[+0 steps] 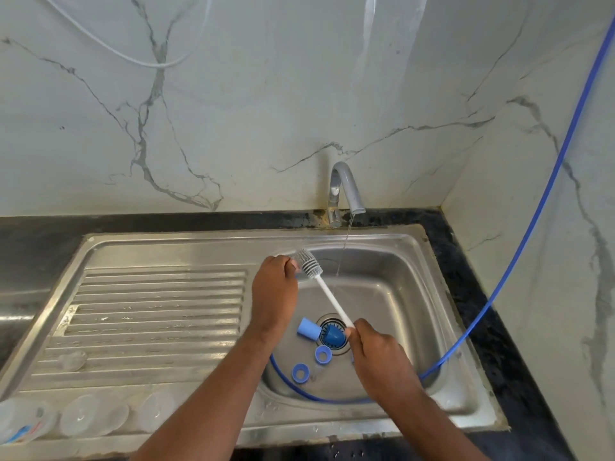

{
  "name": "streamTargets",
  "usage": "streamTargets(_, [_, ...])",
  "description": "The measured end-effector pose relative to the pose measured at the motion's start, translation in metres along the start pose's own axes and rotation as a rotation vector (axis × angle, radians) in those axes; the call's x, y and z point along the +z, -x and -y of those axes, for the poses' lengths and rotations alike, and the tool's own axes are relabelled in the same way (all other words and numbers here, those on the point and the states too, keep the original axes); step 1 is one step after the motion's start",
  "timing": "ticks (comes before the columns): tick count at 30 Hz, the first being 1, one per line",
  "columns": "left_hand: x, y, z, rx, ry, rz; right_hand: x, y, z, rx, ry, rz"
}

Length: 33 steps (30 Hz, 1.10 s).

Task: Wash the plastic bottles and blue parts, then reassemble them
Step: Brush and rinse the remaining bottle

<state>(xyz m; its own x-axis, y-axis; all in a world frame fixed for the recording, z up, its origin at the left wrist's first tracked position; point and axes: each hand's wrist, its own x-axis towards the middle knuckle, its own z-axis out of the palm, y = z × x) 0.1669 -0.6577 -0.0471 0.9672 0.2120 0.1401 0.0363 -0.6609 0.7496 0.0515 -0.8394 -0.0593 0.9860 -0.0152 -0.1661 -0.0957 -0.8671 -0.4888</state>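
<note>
A steel sink is set into the dark table, with its drainboard on the left and its basin on the right. A blue hose drops from the far right and curls round the basin floor. The tap runs a thin stream.

The left hand has its grip curled round what looks like a clear plastic bottle, held over the basin's far left corner. The right hand has its grip closed on the white handle of a bottle brush, whose grey head is at the bottle.

More empty bottles lie along the drainboard's near edge. In the basin, a dark blue cone sits on the drain and a light blue cap touches its left side. Two blue rings lie just nearer.
</note>
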Motion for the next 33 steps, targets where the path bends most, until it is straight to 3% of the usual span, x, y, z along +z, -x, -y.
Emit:
streamTargets(6, [-0.006, -0.002, -0.003, -0.038, -0.071, -0.066, -0.001, 0.019, -0.001, -0.018, 0.042, 0.023])
streamTargets(10, [-0.004, 0.006, -0.012, 0.017, -0.087, 0.04, -0.006, 0.007, -0.003, -0.007, 0.004, -0.014])
streamTargets(16, [-0.001, 0.002, -0.013, -0.07, -0.016, -0.009, -0.006, 0.028, -0.009, -0.009, -0.017, 0.023])
streamTargets(20, [0.003, 0.014, -0.019, 0.085, -0.009, 0.06, -0.019, 0.012, -0.01, 0.005, -0.053, -0.004])
streamTargets(22, [0.005, 0.018, -0.022, 0.093, 0.071, 0.062, -0.024, 0.006, -0.013, -0.009, -0.042, -0.017])
streamTargets(26, [-0.001, 0.007, -0.019, -0.096, 0.401, 0.014, -0.025, 0.022, -0.022, -0.045, 0.029, 0.025])
streamTargets(30, [-0.006, 0.011, -0.013, -0.193, 0.622, 0.165, -0.027, 0.025, -0.035, -0.032, -0.015, 0.02])
streamTargets(33, [-0.007, 0.018, -0.008, -0.173, 0.588, 0.242, -0.035, 0.019, -0.036, -0.057, -0.038, -0.016])
